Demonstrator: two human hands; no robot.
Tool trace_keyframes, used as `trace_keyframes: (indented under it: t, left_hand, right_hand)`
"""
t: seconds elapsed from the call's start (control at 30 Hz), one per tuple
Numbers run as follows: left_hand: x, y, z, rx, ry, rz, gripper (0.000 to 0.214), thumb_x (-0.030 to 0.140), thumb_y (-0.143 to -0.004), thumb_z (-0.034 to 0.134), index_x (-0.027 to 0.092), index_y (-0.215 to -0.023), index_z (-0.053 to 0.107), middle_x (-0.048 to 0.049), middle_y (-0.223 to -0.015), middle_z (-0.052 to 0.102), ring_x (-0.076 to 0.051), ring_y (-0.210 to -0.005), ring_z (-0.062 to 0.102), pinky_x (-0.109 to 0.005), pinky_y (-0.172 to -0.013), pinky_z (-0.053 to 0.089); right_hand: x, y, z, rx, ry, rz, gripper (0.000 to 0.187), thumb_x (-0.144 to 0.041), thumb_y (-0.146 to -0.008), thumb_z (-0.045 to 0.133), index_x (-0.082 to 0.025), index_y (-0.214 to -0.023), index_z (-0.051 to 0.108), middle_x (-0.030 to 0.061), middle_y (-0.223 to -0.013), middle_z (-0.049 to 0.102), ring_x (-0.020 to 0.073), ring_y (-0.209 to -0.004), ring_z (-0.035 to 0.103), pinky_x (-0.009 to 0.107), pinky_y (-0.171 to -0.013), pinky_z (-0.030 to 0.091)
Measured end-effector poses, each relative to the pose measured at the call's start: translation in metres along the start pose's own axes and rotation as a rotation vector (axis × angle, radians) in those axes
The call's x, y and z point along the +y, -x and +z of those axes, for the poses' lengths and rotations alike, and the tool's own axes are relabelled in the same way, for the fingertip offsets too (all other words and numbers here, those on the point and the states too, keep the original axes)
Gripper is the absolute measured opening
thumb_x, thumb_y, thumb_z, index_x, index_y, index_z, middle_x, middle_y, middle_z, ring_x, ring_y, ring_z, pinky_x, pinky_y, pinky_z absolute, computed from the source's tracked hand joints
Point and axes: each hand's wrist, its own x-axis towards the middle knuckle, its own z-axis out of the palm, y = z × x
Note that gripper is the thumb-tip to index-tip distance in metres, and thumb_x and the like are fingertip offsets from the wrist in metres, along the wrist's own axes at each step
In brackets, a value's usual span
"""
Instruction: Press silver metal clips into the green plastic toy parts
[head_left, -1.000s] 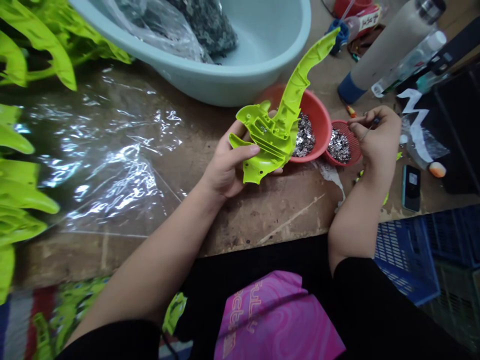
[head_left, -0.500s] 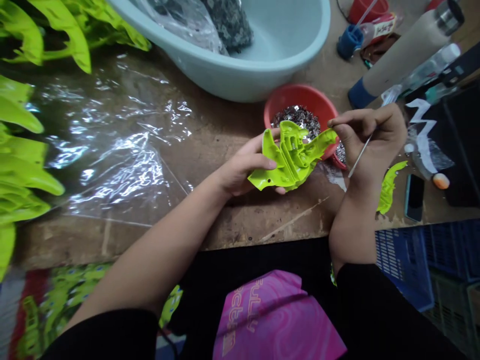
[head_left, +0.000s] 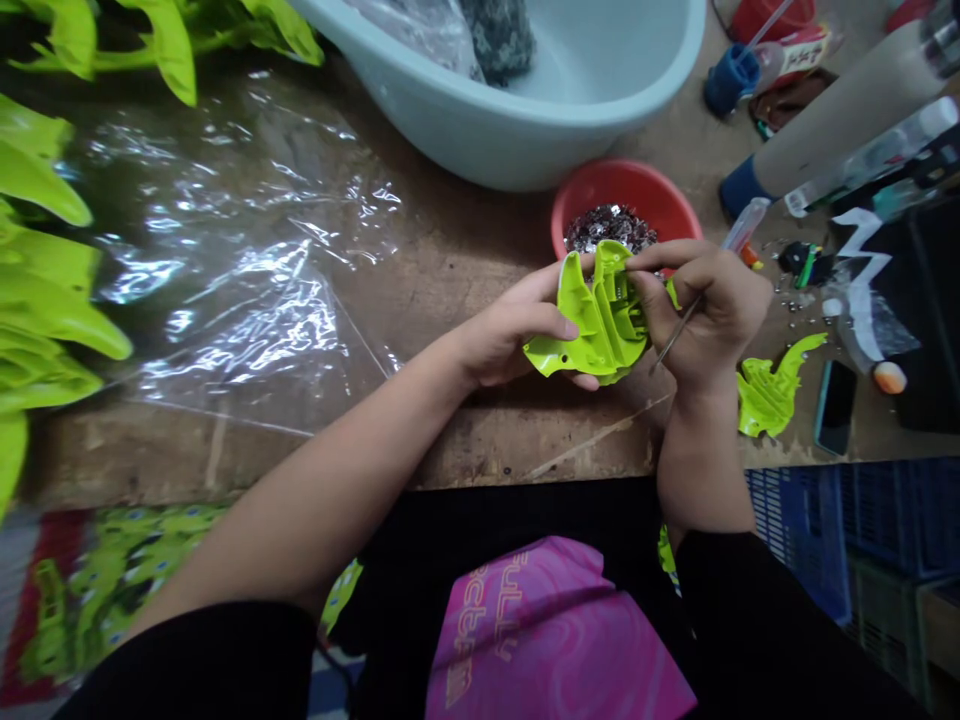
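Note:
My left hand (head_left: pixel 517 335) grips a lime-green moulded plastic part (head_left: pixel 585 320) by its left side, thumb on top and fingers underneath. Ribs and hollows on its inner face point up at me. My right hand (head_left: pixel 705 310) is closed around a thin metal rod (head_left: pixel 679 335), which slants down out of the fist. Its thumb and forefinger are pinched together at the part's upper right; whether something tiny sits between them cannot be made out. Just behind the part stands a red bowl (head_left: pixel 626 185) of small shiny metal pieces (head_left: pixel 611 228).
A large pale blue basin (head_left: pixel 480 130) with plastic bags stands behind. Clear plastic sheeting (head_left: pixel 247 290) and several green parts (head_left: pixel 52 300) lie left. On the right are another green part (head_left: pixel 776 390), a phone (head_left: pixel 835 405) and a flask (head_left: pixel 832 125). Blue crates (head_left: pixel 806 530) stand below the table edge.
My right hand has moved left and slightly down, from the tip of the part's right arm to its upper middle. My left hand still holds the part. The view has shifted slightly.

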Motion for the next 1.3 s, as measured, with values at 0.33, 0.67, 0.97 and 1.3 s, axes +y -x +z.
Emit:
trace_keyframes:
  t: [0.33, 0.67, 0.97, 1.3]
  left_hand:
    - [-0.005, -0.003, -0.003, -0.002, -0.034, 0.022, 0.089, 0.033, -0.073, 0.073, 0.027, -0.156, 0.044, -0.0125, -0.149, 0.068, -0.043, -0.123, 0.076, -0.069, -0.098, 0.068]
    - [0.006, 0.0, 0.01, 0.063, 0.063, -0.053, 0.092, 0.026, -0.069, 0.072, 0.026, -0.155, 0.042, -0.0104, -0.142, 0.071, -0.038, -0.119, 0.077, -0.063, -0.101, 0.068]
    - [0.014, 0.002, 0.021, 0.096, 0.125, -0.074, 0.085, 0.024, -0.065, 0.076, 0.024, -0.146, 0.051, -0.0108, -0.136, 0.074, -0.041, -0.116, 0.078, -0.062, -0.096, 0.07]
    - [0.012, 0.002, 0.019, 0.148, 0.089, -0.054, 0.087, 0.015, -0.063, 0.082, 0.025, -0.145, 0.055, -0.0099, -0.128, 0.076, -0.038, -0.105, 0.081, -0.058, -0.089, 0.073]
  right_hand:
    - [0.002, 0.002, 0.003, 0.027, 0.076, -0.023, 0.034, -0.026, -0.1, 0.069, -0.025, -0.074, 0.047, -0.0024, -0.091, 0.082, 0.0153, -0.075, 0.077, 0.033, -0.058, 0.056]
    - [0.001, 0.002, 0.006, 0.053, 0.061, -0.072, 0.034, -0.022, -0.098, 0.075, -0.027, -0.078, 0.048, -0.003, -0.094, 0.081, 0.015, -0.079, 0.078, 0.032, -0.064, 0.06]
    - [0.0, -0.001, 0.007, 0.086, 0.035, -0.089, 0.037, -0.016, -0.095, 0.075, -0.024, -0.077, 0.044, -0.0058, -0.091, 0.08, 0.0136, -0.078, 0.079, 0.029, -0.063, 0.059]
    - [-0.013, 0.002, -0.001, -0.081, 0.112, 0.18, 0.034, -0.027, -0.102, 0.068, -0.029, -0.077, 0.045, 0.0012, -0.096, 0.081, 0.0201, -0.087, 0.077, 0.043, -0.077, 0.06]
